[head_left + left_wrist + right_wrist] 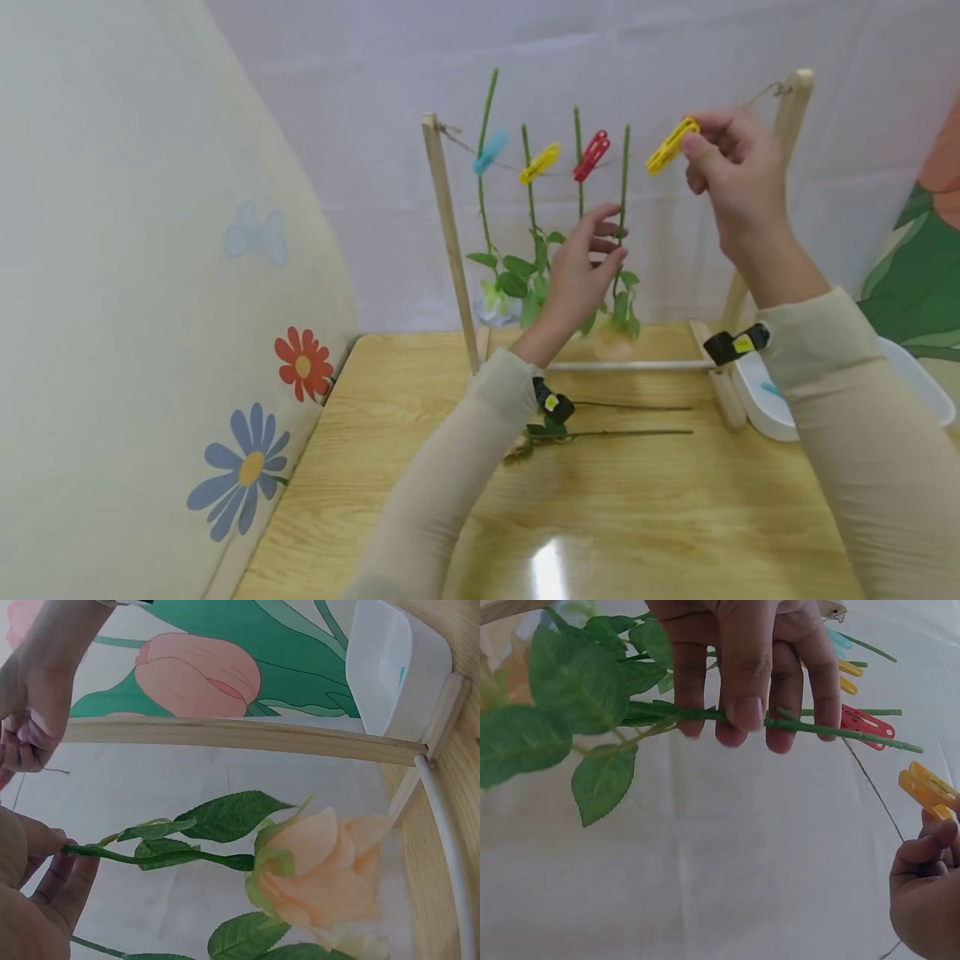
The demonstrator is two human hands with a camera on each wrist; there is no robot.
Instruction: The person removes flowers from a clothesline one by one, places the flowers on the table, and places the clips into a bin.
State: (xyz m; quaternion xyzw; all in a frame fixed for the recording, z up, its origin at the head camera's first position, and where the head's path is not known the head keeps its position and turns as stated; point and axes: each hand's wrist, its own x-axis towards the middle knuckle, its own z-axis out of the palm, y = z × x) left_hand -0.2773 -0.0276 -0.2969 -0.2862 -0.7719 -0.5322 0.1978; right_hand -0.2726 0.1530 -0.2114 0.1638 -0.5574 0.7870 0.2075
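Pinching a Flower Stem (pixel 625 175) and a Yellow Clothespin (pixel 672 147) Beside a String (pixel 555 174)

Head view: the left hand (pixel 576 275) holds the rightmost upside-down stem between thumb and fingers, its fingers slightly parted. To its right, the right hand (pixel 738 175) is raised and pinches the yellow clothespin between thumb and forefinger, the other fingers curled in; the clothespin is apart from the stem. The string runs between two posts of a wooden frame (pixel 452 242). Along it, a blue clip (pixel 491 152), a second yellow clip (pixel 540 163) and a red clip (pixel 592 157) each hold a stem, leaves and blooms hanging down. Below, two more stems (pixel 637 432) lie on the counter (pixel 645 525). A white tray (pixel 767 410) stands just beside the frame's right foot.

Left wrist view: the left hand's thumb and fingers nip the stem above its leaves. At its lower end is a peach bloom (pixel 322 862). The right hand appears at the upper left; its hold cannot be made out from this side.

Right wrist view: the left thumb lies across the stem with four fingers spread behind it, and the cut end sticks out beyond them. Near that end, the right fingers grip the yellow clothespin.
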